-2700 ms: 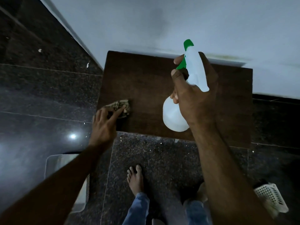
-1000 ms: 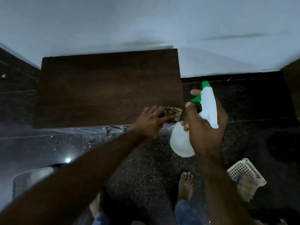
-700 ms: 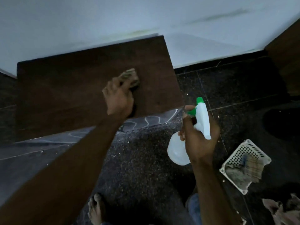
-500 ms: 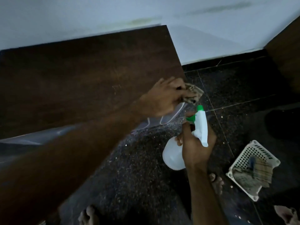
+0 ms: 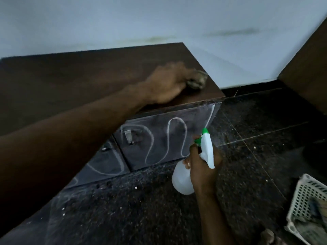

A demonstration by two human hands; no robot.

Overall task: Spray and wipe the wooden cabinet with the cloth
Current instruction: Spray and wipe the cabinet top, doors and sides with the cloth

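**Wiping the right end of the cabinet top**

From the left, my left arm reaches across the wooden cabinet [image 5: 74,82], whose dark top runs along the pale wall. My left hand [image 5: 166,85] lies blurred near the top's right front corner, pressing down on the bunched cloth [image 5: 197,82]; I judge the fingers are curled over it, though the blur hides how tightly. The cloth sits just inside the right edge, which suits finishing that end of the top.

Below the front edge, the cabinet's glossy front panels [image 5: 159,138] show looping pale lines, a pattern and not writing, and 2 small metal handles.

Further right, my right hand [image 5: 203,167] is closed around the neck of the spray bottle [image 5: 184,181], a finger by the green trigger. It hangs off the front of the cabinet above the floor, nozzle aimed at the front panels, probably parked ready for another spray. I can read no label or brand on it.

At the far right a white basket [image 5: 306,200] stands on the floor.
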